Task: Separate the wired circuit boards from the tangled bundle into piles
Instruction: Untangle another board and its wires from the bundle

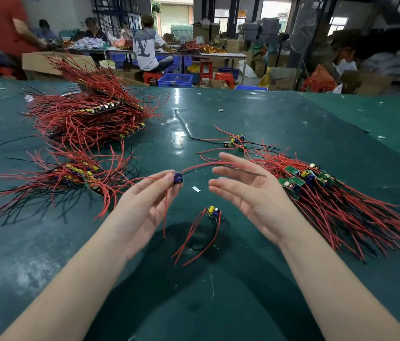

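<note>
My left hand (pixel 148 196) pinches a small wired circuit board (pixel 178 178) above the green table; its red and black wires trail right and down. My right hand (pixel 248 190) hovers open beside it, palm facing left, with the board's wires passing across its fingers. A single wired board (pixel 213 211) lies on the table below my hands. The tangled bundle (pixel 329 193) of boards and red wires lies to the right. Sorted piles sit at the left (pixel 71 175) and far left (pixel 88 116). Two or three loose boards (pixel 235 141) lie beyond my right hand.
The green table (pixel 243 279) stretches to a far edge near the top. Small white scraps (pixel 196 189) dot its surface. Behind it are people seated at other tables, cardboard boxes, blue crates (pixel 174 80) and red stools (pixel 224 78).
</note>
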The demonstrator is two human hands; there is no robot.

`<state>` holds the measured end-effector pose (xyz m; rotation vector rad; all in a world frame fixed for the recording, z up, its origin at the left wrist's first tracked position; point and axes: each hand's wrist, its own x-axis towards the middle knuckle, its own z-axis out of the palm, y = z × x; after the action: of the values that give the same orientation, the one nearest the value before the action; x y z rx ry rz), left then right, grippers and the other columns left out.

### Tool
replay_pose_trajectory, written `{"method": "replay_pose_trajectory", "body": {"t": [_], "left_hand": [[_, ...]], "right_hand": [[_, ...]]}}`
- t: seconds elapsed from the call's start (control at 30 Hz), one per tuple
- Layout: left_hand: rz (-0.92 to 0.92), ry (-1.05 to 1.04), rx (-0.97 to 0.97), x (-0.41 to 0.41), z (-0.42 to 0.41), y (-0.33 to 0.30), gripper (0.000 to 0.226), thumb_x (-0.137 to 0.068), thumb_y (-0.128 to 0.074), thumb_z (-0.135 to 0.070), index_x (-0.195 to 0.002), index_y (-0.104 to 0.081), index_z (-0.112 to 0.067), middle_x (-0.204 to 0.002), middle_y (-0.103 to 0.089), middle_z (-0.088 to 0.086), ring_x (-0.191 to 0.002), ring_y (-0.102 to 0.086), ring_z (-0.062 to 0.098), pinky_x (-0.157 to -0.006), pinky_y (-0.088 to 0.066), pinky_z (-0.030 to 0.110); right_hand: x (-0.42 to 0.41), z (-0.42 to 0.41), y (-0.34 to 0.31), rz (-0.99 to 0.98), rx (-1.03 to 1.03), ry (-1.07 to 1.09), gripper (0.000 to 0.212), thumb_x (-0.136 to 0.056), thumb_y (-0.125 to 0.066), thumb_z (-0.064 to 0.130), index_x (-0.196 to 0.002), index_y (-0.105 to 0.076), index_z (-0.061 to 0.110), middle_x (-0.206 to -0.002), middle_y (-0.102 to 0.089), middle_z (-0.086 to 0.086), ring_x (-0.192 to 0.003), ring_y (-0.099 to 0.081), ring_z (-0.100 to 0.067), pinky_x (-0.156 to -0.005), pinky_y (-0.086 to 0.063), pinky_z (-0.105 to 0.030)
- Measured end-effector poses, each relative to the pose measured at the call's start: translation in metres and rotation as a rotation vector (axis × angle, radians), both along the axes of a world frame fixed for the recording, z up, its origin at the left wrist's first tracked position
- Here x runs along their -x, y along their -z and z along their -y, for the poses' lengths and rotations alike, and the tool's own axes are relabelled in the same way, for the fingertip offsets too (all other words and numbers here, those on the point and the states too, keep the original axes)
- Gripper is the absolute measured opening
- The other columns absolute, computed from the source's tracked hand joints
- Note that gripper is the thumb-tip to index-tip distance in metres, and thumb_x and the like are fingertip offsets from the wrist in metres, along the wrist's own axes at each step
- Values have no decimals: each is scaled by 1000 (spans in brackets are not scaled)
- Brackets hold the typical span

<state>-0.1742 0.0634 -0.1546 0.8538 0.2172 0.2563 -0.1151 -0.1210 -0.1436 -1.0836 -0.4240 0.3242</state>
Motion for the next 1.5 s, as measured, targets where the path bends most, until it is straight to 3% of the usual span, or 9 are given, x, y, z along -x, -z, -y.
{"method": "replay_pose_trajectory", "body": {"t": [0.13, 0.27, 0.47, 0.63, 0.83, 0.97, 1.17, 1.37, 1.5], "left_hand": [[11, 45, -113, 1, 3, 3, 11, -67, -69, -11, -75, -77, -9, -80, -74, 7, -74, -72, 12, -66, -53, 13], [22, 43, -138, 1, 4, 3, 20, -68, -67, -10, -86, -70, -5, -81, -74, 7, -75, -72, 11, -66, -53, 13], [15, 62, -171, 3, 7, 1, 17, -69, -66, -10, -85, -70, -6, -80, -74, 6, -73, -71, 10, -66, -53, 13], [-17, 116, -241, 6, 8, 2, 9, -64, -71, -17, -73, -74, -17, -80, -72, 4, -74, -70, 13, -64, -56, 20], [-1, 182, -308, 9, 11, 1, 17, -67, -69, -15, -80, -78, -12, -82, -73, 7, -71, -68, 11, -67, -56, 20], [-17, 145, -398, 11, 11, 2, 15, -67, -68, -18, -77, -79, -14, -72, -70, 5, -66, -66, 10, -64, -55, 19], [-31, 161, -492, 12, 10, 0, 13, -69, -69, -20, -77, -78, -15, -74, -70, 5, -68, -66, 11, -66, -55, 20], [-13, 157, -545, 14, 9, -2, 16, -64, -73, -25, -75, -78, -15, -70, -67, 5, -64, -63, 12, -64, -54, 21], [18, 214, -539, 16, 7, -3, 22, -60, -76, -30, -76, -78, -15, -69, -67, 4, -64, -62, 11, -64, -54, 20]], "right_hand": [[1, -4, 5, 112, 36, 141, 19, -80, -68, -4, -96, -73, 5, -82, -74, -9, -77, -72, -22, -76, -57, -26], [0, -3, 5, 106, -4, 212, 17, -80, -68, -8, -81, -77, 7, -77, -73, -12, -73, -71, -23, -73, -57, -27], [3, -5, 4, 156, 16, 213, 14, -80, -68, -8, -85, -74, 4, -76, -73, -10, -72, -72, -22, -72, -57, -26], [5, -6, 4, 199, 43, 236, 14, -81, -67, -10, -80, -74, 3, -73, -73, -12, -72, -72, -24, -69, -57, -26], [11, -11, 7, 206, 111, 177, 10, -80, -69, -9, -82, -73, 0, -73, -73, -11, -71, -72, -22, -67, -57, -25], [13, -10, 6, 230, 175, 151, 10, -79, -71, -8, -83, -73, 1, -77, -74, -13, -73, -73, -22, -68, -57, -24], [9, 0, -1, 301, 316, 116, 10, -76, -75, -2, -82, -75, 6, -79, -75, -12, -74, -73, -19, -73, -58, -25], [9, 4, -6, 133, 222, -35, 11, -66, -78, 11, -77, -77, 9, -76, -73, -12, -77, -74, -25, -68, -57, -24], [10, 5, -10, -19, 158, -129, 10, -64, -75, 10, -74, -77, 10, -72, -73, -9, -70, -73, -20, -62, -56, -21]]}}
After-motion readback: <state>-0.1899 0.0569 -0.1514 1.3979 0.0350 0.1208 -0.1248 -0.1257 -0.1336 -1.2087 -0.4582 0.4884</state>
